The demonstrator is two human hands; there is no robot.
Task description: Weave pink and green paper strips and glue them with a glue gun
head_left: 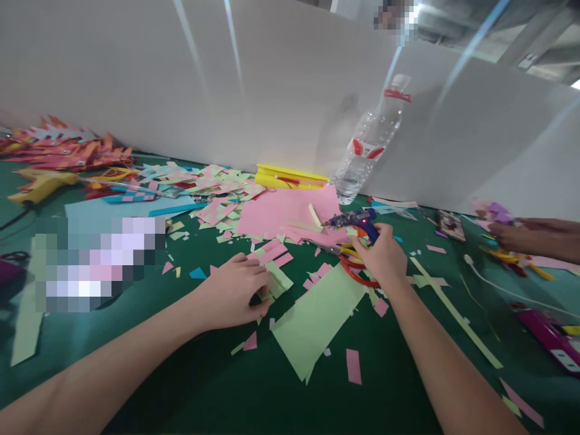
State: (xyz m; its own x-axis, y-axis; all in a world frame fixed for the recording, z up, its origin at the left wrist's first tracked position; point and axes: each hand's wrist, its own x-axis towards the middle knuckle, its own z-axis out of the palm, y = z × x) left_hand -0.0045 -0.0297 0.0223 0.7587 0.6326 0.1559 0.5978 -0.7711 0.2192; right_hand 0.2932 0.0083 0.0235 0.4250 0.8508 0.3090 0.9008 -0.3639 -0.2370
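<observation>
Head view, the only one supplied: the right hand (385, 254) is closed round the handle of a blue glue gun (351, 219), at the right of centre over the green table (217, 386). The nozzle points left, presumably so that it lies clear of the gripping fingers. Scissors (350, 252) lie just beneath; contact with the hand cannot be determined. The left hand (235, 293) is curled over pink and green paper strips (280, 275), left of the light green sheet (319, 314), apparently to steady them. Its fingers conceal the contact; whether they pinch or merely rest cannot be told. A pink sheet (276, 211) lies farther off, and the plastic bottle (369, 145) stands at the far wall (281, 90), its slant possibly lens distortion. A pixelated patch obscures an object at left. At far right, another person's hand (507, 234) is cut off at the wrist side; the purple item (499, 212) beside it is indistinct.
</observation>
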